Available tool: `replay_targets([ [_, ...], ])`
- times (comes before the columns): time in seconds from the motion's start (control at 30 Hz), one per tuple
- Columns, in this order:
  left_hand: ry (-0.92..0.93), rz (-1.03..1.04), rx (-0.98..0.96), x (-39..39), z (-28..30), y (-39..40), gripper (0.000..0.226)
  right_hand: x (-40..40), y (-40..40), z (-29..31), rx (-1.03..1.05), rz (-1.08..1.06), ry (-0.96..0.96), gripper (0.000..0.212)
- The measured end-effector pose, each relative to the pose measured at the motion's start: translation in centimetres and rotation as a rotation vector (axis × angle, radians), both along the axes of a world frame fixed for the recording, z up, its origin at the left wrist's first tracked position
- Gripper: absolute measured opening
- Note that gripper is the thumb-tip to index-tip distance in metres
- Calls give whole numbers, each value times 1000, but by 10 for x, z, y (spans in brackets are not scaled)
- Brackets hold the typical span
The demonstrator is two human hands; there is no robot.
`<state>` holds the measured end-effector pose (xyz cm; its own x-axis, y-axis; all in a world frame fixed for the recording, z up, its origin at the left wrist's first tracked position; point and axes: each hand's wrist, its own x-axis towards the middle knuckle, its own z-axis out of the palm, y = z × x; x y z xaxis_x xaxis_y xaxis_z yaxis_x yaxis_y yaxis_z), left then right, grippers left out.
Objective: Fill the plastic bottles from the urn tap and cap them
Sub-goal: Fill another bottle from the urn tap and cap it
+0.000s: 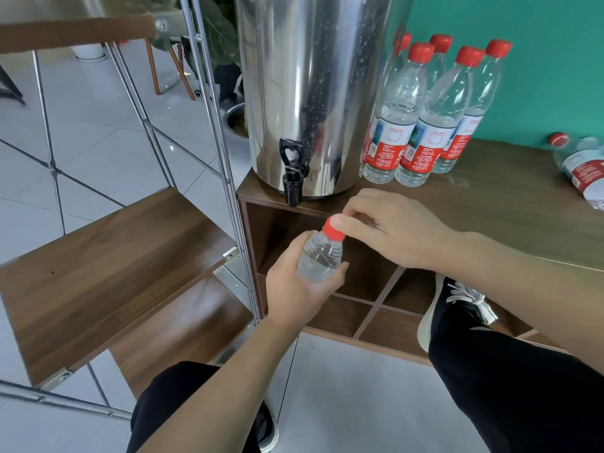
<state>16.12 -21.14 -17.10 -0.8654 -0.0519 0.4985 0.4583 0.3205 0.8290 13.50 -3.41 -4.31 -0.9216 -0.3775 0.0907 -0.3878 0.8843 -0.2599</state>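
Left hand (302, 289) grips a filled bottle (320, 256); right hand (385, 230) pinches its red cap (333, 228) — capping underway. At two o'clock, five capped bottles (425, 119) stand beside the urn (313, 93) — another lies at three.

No text is legible. The standing bottles (421, 125) beside the urn (310, 93) carry red-and-white labels (425, 148) with small print, a red square outline and what looks like a QR code; the characters are too small to read. The label on the lying bottle (581, 168) is likewise unreadable.
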Motion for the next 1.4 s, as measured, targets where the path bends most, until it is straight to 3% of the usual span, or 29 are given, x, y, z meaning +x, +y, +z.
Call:
replay_targets([
  [0.23, -99, 22, 121, 9, 18, 10, 61, 12, 54, -30, 131, -152, -15, 73],
  [0.47, -64, -89, 325, -3, 87, 55, 62, 31, 111, -36, 256, -292, -1, 71],
  [0.6, -63, -146, 375, -20, 125, 85, 50, 43, 129, -36, 337, -337, -11, 79],
  [0.73, -75, -181, 345, -37, 143, 121, 49, 54, 153, -38, 328, -375, 17, 104],
  [1.03, -141, -227, 386, -56, 143, 206, 41, 69, 189, -52, 159, -433, 92, 67],
  [1.23, -155, -258, 374, -58, 136, 250, 38, 74, 206, -68, 131, -436, 189, 63],
  [1.4, -192, -364, 247, -68, 126, 247, 60, 69, 205, -58, 86, -478, 131, 72],
])
